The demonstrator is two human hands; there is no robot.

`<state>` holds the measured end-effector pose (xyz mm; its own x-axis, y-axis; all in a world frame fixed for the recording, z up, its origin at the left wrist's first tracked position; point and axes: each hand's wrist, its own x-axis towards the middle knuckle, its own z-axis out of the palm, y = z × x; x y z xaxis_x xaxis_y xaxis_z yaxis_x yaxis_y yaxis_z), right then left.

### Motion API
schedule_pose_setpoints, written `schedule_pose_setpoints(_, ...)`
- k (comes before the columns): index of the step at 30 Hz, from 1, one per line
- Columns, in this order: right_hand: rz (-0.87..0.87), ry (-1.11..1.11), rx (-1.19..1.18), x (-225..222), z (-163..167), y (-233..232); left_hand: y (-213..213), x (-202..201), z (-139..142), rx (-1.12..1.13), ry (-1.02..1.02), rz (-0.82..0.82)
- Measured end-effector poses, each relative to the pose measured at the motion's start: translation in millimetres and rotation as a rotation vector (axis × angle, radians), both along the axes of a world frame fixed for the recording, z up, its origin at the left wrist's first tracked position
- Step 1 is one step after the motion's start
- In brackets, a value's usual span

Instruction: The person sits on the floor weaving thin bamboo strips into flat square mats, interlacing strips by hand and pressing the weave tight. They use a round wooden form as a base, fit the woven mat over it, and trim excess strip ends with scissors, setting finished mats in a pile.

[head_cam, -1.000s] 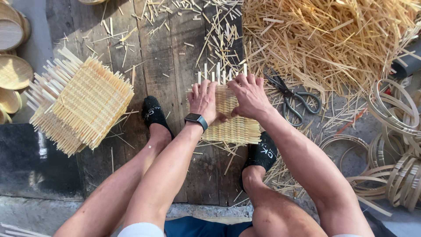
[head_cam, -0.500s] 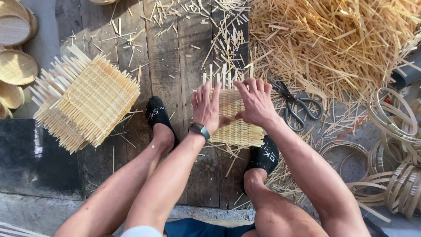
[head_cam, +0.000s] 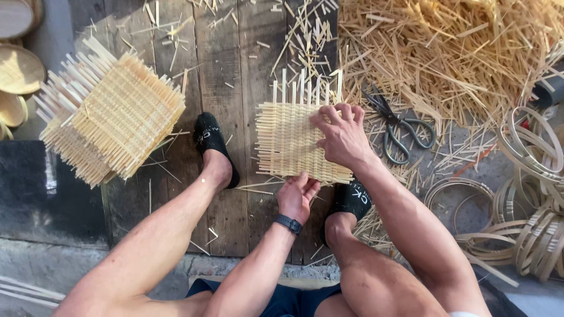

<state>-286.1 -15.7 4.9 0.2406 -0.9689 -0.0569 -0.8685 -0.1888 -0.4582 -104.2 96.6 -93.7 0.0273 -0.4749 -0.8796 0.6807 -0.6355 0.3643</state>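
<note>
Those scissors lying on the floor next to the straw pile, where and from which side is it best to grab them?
Probably by the looped handles. The scissors lie flat with blades pointing up-left toward the woven mat and the loops toward the lower right, free of the straw pile. Come from above on the right side; the right hand is nearest, though it now presses on the mat.

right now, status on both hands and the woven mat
Right hand flat on the woven mat. Left hand grips its near edge. Scissors lie apart to the right, nothing on the mat.
</note>
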Motion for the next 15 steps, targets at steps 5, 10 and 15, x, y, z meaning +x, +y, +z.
schedule_pose_setpoints(5, 0.005, -0.005, -0.045, 0, -7, 7, 3, 4, -13, -0.044, 0.045, 0.008)
schedule_pose_setpoints(10, -0.042, -0.009, -0.211, 2, -8, 19, 3, 12, -17, -0.146, 0.048, -0.021)
schedule_pose_setpoints(15, -0.298, -0.206, -0.430, -14, -7, 69, 1, 15, -9, -0.138, 0.083, -0.099)
